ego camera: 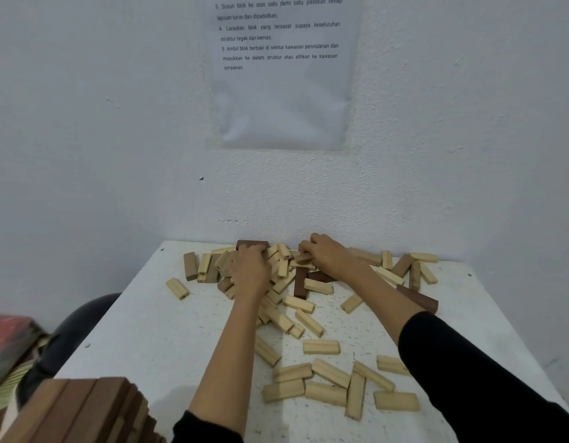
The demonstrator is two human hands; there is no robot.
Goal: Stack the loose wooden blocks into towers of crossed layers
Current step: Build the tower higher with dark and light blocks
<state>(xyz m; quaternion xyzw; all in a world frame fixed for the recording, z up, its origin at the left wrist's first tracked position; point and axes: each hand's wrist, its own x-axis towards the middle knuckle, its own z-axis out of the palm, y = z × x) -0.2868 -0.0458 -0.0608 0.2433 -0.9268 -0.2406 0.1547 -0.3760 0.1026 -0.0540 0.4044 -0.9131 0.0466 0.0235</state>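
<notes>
Several loose wooden blocks [321, 346], most pale and a few dark brown [418, 298], lie scattered over a white table [155, 334]. A dense heap of them sits at the far edge by the wall. My left hand [249, 270] reaches into the heap with fingers curled over blocks beside a dark brown block [252, 243]. My right hand [327, 254] is at the heap's right side, fingers curled round a small brown block [303, 258]. A stacked tower of brown and pale blocks [85, 410] stands at the near left corner, close to the camera.
A white wall [117, 139] rises right behind the table, with a printed instruction sheet [283, 75] stuck to it. A dark rounded seat [75, 334] and a red object [8, 334] sit to the left, below table level.
</notes>
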